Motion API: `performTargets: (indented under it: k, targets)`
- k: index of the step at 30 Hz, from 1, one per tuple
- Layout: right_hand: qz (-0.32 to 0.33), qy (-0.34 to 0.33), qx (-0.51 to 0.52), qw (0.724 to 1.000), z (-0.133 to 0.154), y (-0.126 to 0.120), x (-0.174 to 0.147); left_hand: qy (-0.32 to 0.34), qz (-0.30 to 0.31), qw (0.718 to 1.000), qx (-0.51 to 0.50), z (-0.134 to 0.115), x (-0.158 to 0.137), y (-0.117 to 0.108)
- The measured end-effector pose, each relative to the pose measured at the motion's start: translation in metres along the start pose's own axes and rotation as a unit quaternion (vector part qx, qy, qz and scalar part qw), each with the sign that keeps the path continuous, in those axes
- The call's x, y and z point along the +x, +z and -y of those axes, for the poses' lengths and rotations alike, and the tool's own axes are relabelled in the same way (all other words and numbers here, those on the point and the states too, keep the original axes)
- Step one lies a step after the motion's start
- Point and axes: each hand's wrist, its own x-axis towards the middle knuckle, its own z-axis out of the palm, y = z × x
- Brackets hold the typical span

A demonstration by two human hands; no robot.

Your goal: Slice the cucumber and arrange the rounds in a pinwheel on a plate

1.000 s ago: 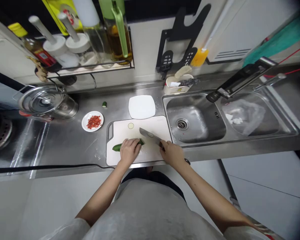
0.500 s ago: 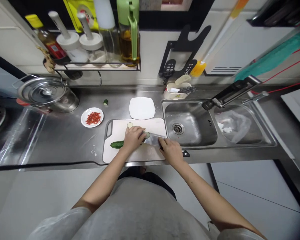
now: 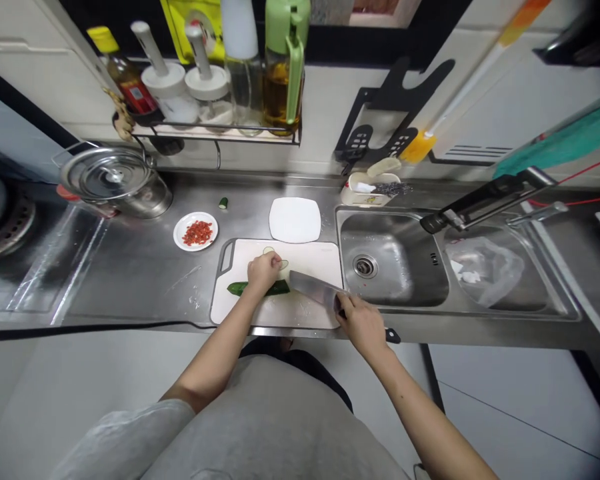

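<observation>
A dark green cucumber [image 3: 279, 287] lies across the white cutting board [image 3: 313, 317], its cut end facing right. My left hand [image 3: 263, 273] is over the cucumber's far side, fingers pinched together at a thin pale cucumber slice [image 3: 283, 265]. Just beyond those fingers another cucumber slice [image 3: 269, 250] rests on the board. In my right hand [image 3: 364, 325] is a kitchen knife [image 3: 314, 288] with a wide blade, gripped by its black handle. The blade points left over the board, its tip near the cucumber's cut end.
Behind the board sits a white square plate [image 3: 295, 220]. A round plate [image 3: 179, 237] of chopped red pieces and a cucumber end [image 3: 223, 203] are to the left. A steel pot [image 3: 153, 197] stands farther left; the sink [image 3: 395, 287] borders the board's right side.
My left hand has drawn back left from the blade with a slice at its fingertips. The knife has moved away to the right, uncovering the cucumber's cut end. The view has shifted slightly.
</observation>
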Motion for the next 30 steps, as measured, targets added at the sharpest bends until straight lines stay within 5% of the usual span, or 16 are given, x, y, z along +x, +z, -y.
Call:
performTargets:
  k: [6, 16, 21, 26, 30]
  targets:
    - [-0.001, 0.029, 0.012, 1.000, -0.005, 0.008, -0.008, -0.044, -0.001, 0.998, 0.038, 0.011, 0.033, 0.000]
    - [0.005, 0.054, 0.038, 0.998, -0.005, 0.010, -0.007, -0.005, -0.057, 0.988, 0.142, 0.012, 0.050, 0.003]
    - [0.048, 0.094, 0.089, 0.990, 0.001, 0.010, -0.005, 0.030, -0.093, 0.990, 0.104, 0.020, 0.024, -0.002]
    - [0.082, 0.126, 0.183, 0.972, 0.005, 0.014, 0.000, 0.221, -0.069, 0.972, 0.041, 0.045, -0.032, 0.003]
    - [0.096, 0.115, 0.245, 0.958, 0.009, 0.022, 0.002, 0.280, -0.051, 0.957, 0.064, 0.059, -0.055, 0.014]
